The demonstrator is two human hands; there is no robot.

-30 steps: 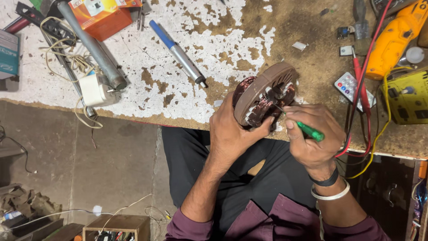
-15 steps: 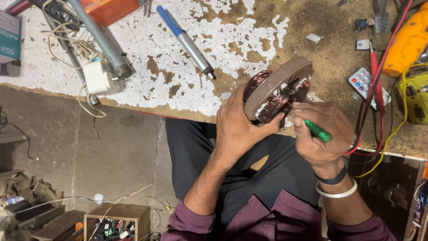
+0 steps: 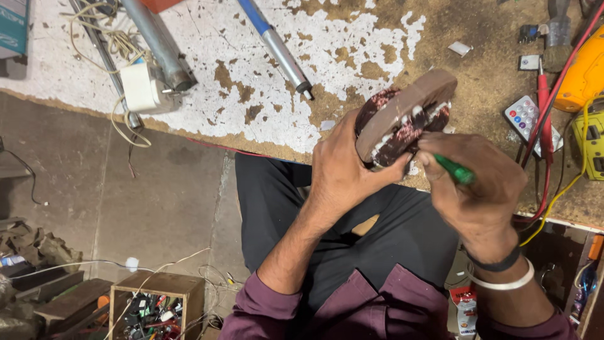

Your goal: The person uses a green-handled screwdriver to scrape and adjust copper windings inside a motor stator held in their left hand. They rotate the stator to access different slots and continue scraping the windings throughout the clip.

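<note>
My left hand (image 3: 343, 173) grips a round brown motor stator (image 3: 406, 113) with copper windings, tilted on edge over the front edge of the workbench (image 3: 264, 135). My right hand (image 3: 478, 189) holds a green-handled tool (image 3: 454, 169) whose tip is pressed into the stator's windings. Both hands meet at the stator, above my lap.
On the bench lie a blue and grey pen-like tool (image 3: 277, 47), a grey metal tube (image 3: 157, 44) with a white plug and cord (image 3: 139, 88), a small remote (image 3: 531, 123), red and yellow wires (image 3: 546, 126) and a yellow meter (image 3: 582, 69). A wooden box of parts (image 3: 154, 308) stands on the floor.
The view has shifted so that the bench sits higher in the frame. My hands and the stator stay together, with the tool still at the windings.
</note>
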